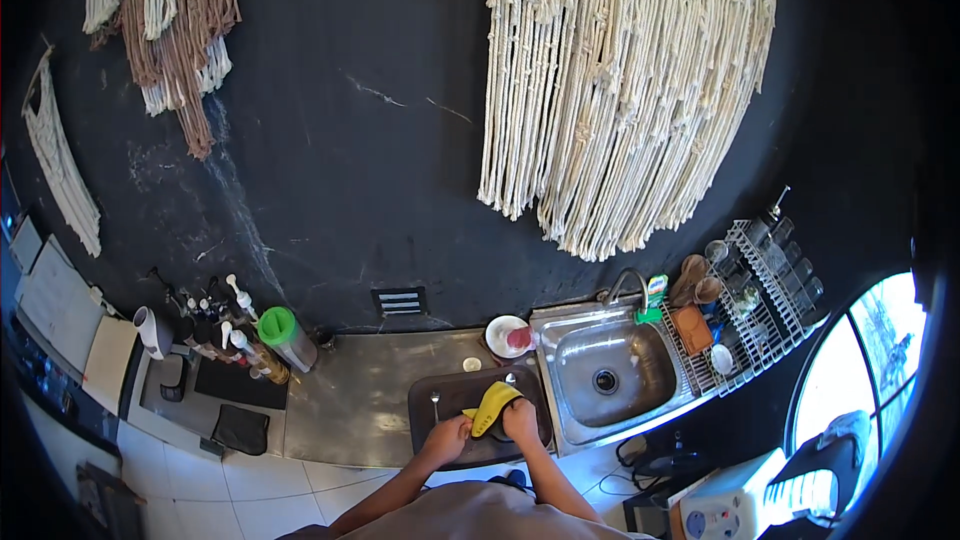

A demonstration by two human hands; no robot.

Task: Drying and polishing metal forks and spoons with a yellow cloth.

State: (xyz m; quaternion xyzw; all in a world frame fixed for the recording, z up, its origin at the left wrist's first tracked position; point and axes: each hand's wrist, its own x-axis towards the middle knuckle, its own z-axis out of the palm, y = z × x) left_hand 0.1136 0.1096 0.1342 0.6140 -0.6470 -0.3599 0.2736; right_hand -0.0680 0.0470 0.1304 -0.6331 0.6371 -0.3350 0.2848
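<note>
Both my hands are closed on a yellow cloth (494, 406) with a dark edge and dark lettering. My left hand (447, 437) pinches its lower left end. My right hand (520, 422) grips its right side; whether anything lies inside the folds is hidden. Beneath them a dark brown tray (455, 388) rests at the counter's front. One spoon (435, 404) lies on its left part, and another small metal utensil (510, 378) shows at its far edge, beyond the cloth.
To the right is a steel sink (570, 360) with a faucet (630, 277), then a white dish rack (735, 372) holding glasses. A white bowl (503, 336) with something pink stands behind the tray. Pump bottles (240, 340) and a green-lidded container (285, 337) stand left on the steel counter (350, 390).
</note>
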